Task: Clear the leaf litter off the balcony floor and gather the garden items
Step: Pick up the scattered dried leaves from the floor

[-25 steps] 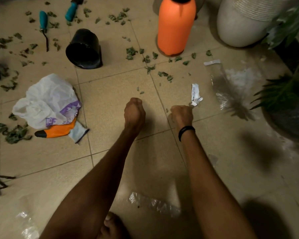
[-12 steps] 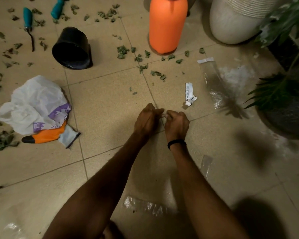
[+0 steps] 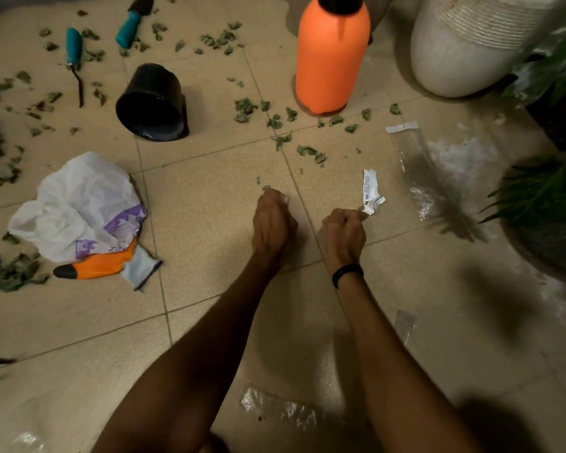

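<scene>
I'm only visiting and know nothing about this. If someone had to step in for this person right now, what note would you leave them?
Left hand: fingers curled, low beside small leaf bits; contents hidden.
Right hand: curled at a corner of the paper scrap; grip unclear.
Leaves lie scattered around the orange bottle, tipped black pot and teal-handled tools.
White bag lies on an orange glove.
Done: nothing visibly gathered.
To do: leaves, scrap, tools, pot, glove.

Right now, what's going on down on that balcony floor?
A person reaches both hands to the tiled floor. The left hand is curled beside small leaf bits; the right hand is curled at the edge of a crumpled paper label, grip unclear. Dry leaves, a tipped black pot, teal-handled tools and an orange bottle are not yet gathered.
</scene>
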Motion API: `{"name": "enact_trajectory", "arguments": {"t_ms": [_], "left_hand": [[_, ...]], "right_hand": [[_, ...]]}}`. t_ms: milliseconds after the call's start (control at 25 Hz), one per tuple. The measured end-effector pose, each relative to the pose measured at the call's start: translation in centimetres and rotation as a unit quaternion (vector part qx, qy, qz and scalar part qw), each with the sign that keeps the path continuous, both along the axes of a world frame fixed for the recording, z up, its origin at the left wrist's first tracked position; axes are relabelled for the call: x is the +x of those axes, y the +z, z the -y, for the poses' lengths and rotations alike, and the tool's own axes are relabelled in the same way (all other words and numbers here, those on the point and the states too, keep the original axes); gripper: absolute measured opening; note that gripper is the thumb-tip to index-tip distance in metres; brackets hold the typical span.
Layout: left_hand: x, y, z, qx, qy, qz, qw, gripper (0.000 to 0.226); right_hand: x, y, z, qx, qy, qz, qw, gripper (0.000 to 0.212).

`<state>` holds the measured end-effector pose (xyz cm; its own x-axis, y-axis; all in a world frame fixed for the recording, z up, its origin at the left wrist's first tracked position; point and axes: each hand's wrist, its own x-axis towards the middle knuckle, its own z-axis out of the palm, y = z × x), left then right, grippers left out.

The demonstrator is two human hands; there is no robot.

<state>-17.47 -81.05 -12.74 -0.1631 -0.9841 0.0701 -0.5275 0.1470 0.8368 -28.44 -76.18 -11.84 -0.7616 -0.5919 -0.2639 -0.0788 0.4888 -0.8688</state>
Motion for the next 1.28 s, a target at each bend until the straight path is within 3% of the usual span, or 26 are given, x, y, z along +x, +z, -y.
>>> {"name": "enact_trajectory", "arguments": {"t_ms": [80,160,240,320,400,520,640,800,880,1040,1280], "left_hand": [[1.0,0.3,1.9,0.025,0.040,0.014,0.999,0.010],[1.6,0.8,3.6,0.035,0.062,0.047,0.996,0.026],[2.0,0.7,4.6,0.047,0.078,0.086,0.992,0.034],[2.5,0.2,5.1,0.049,0.085,0.106,0.990,0.023],[2.9,-0.7,5.1,0.031,0.073,0.111,0.991,0.026],[3.0,-1.3,5.2,0.001,0.059,0.131,0.990,0.043],[3.0,-1.8,5.5,0.010,0.027,0.166,0.986,0.042],[2.9,-2.6,6.2,-0.026,0.007,0.194,0.981,0.024],[2.8,-2.5,6.5,-0.027,0.044,0.157,0.986,0.021],[3.6,-2.2,6.5,0.004,0.096,-0.002,0.995,0.009],[3.1,-0.9,7.7,0.003,0.112,-0.013,0.994,0.007]], "right_hand": [[0.1,-0.2,1.1,-0.003,-0.022,0.095,0.995,0.017],[0.4,0.0,2.1,0.006,-0.023,0.133,0.991,0.007],[0.7,0.7,2.9,0.006,-0.037,0.187,0.982,0.011],[0.6,1.5,3.6,-0.001,-0.064,0.262,0.963,0.018],[0.4,1.5,4.3,-0.006,-0.080,0.284,0.956,0.023],[0.5,0.9,5.1,0.009,-0.077,0.199,0.977,0.023],[1.0,0.3,5.5,0.031,-0.056,0.082,0.995,0.038],[1.0,0.0,6.2,0.049,-0.054,0.021,0.997,0.043],[1.0,-0.1,6.4,0.055,-0.063,0.005,0.996,0.041],[0.6,0.5,7.7,0.058,-0.075,-0.047,0.994,0.027],[-0.2,0.6,12.1,0.075,0.022,-0.144,0.986,0.038]]}}
